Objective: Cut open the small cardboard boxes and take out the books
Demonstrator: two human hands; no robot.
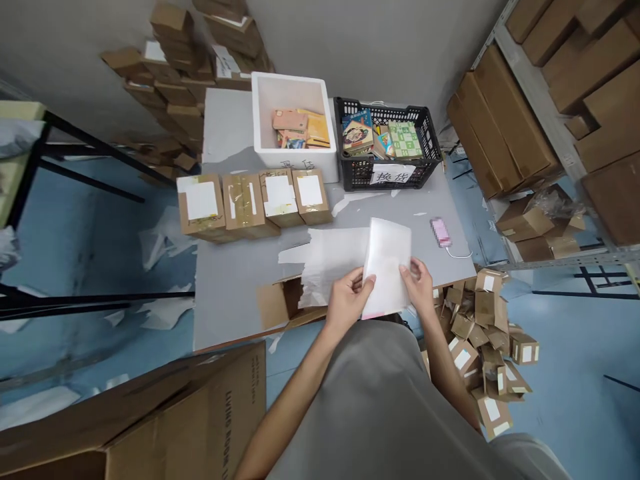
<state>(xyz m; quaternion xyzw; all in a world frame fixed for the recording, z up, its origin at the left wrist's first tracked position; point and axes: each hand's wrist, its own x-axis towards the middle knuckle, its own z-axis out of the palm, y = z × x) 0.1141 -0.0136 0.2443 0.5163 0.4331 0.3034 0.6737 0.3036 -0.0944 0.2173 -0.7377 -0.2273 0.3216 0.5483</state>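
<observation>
Between my hands is a flat, whitish wrapped packet (388,263), tilted up over the table's front edge; a bit of pink shows at its lower edge. What lies inside is hidden. My left hand (351,297) pinches its left side, thumb on top. On the right side, my right hand (418,285) grips it with the thumb in front. Behind the packet a torn white foam sheet (333,257) lies on the grey table (225,287). Partly under the sheet, an opened cardboard box (274,303) sits at the front edge.
Several taped cardboard boxes (245,203) stand in a row at left. At the back are a white foam bin (295,160) and a black crate (357,170), both holding books. A pink phone (441,232) with a cable lies right. Empty cartons (493,347) are heaped on the floor.
</observation>
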